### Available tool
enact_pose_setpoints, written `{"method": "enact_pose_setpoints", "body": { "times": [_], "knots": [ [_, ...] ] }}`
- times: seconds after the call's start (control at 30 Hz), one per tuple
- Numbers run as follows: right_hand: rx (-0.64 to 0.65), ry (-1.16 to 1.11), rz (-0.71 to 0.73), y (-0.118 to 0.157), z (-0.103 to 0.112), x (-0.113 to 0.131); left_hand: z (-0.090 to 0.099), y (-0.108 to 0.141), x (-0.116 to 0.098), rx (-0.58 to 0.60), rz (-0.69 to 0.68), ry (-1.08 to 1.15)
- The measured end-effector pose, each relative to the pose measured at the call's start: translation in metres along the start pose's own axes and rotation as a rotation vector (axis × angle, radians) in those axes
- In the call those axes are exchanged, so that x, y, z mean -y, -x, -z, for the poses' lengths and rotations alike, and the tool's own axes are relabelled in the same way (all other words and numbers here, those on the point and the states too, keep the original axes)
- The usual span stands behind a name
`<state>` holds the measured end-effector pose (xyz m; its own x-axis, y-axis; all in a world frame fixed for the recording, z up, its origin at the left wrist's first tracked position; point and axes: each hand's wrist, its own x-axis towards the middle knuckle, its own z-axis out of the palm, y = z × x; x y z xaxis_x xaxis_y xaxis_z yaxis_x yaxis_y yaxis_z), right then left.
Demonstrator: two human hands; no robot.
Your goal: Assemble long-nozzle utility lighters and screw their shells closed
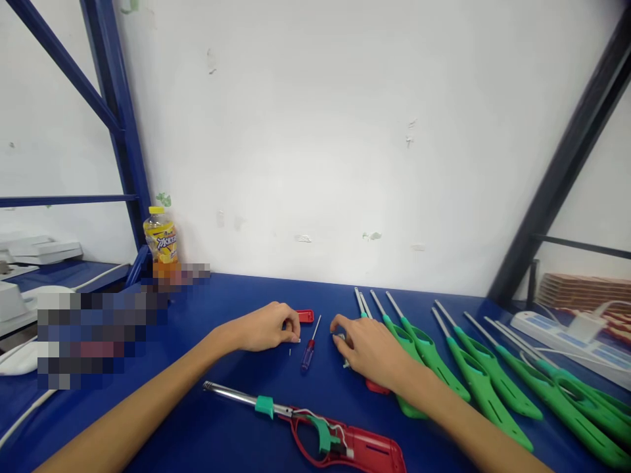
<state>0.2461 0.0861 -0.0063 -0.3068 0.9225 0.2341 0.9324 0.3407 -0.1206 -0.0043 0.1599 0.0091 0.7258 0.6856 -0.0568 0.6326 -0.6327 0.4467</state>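
My left hand (271,327) has its fingers curled together at the table's middle, over a tiny pale bit; what they pinch is too small to name. Beside it lie a purple-handled screwdriver (308,355) and a red plastic piece (305,316). My right hand (369,345) is right of the screwdriver, thumb and forefinger apart, with a small pale object (346,363) partly hidden beneath it. Nearer me lies an opened red lighter (374,447) with a metal tube, teal parts and exposed wires. Another red part (377,387) shows under my right wrist.
Several green lighters (480,387) lie across the right side of the blue table (236,292). A power strip (566,338) is at the far right. A drink bottle (162,243) stands back left, near a blue post (118,118) and a blurred patch.
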Motion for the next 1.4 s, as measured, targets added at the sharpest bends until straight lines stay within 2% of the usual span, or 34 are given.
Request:
{"method": "enact_pose_setpoints", "body": {
  "times": [0.27, 0.5, 0.7, 0.87, 1.03, 1.17, 1.4],
  "knots": [
    [-0.015, -0.113, 0.095, 0.001, 0.006, -0.004, 0.008, 0.003, -0.007, -0.203, 0.029, 0.015],
    [-0.076, -0.207, 0.109, 0.001, 0.007, -0.005, -0.001, 0.001, -0.007, -0.205, -0.012, 0.017],
    [-0.136, -0.429, 0.045, -0.003, 0.01, -0.002, -0.006, -0.001, -0.004, -0.185, -0.038, 0.068],
    [-0.186, -0.687, 0.032, -0.007, 0.012, -0.006, -0.006, -0.001, -0.01, -0.244, -0.061, 0.116],
    [-0.127, -0.96, -0.032, -0.011, 0.009, -0.013, -0.004, 0.001, -0.017, -0.325, -0.116, 0.159],
    [-0.091, -1.161, -0.114, -0.013, 0.002, -0.017, -0.005, 0.002, -0.02, -0.346, -0.092, 0.229],
    [-0.101, -1.31, -0.211, -0.012, 0.0, -0.016, -0.003, 0.001, -0.019, -0.365, -0.017, 0.401]
  ]
}}
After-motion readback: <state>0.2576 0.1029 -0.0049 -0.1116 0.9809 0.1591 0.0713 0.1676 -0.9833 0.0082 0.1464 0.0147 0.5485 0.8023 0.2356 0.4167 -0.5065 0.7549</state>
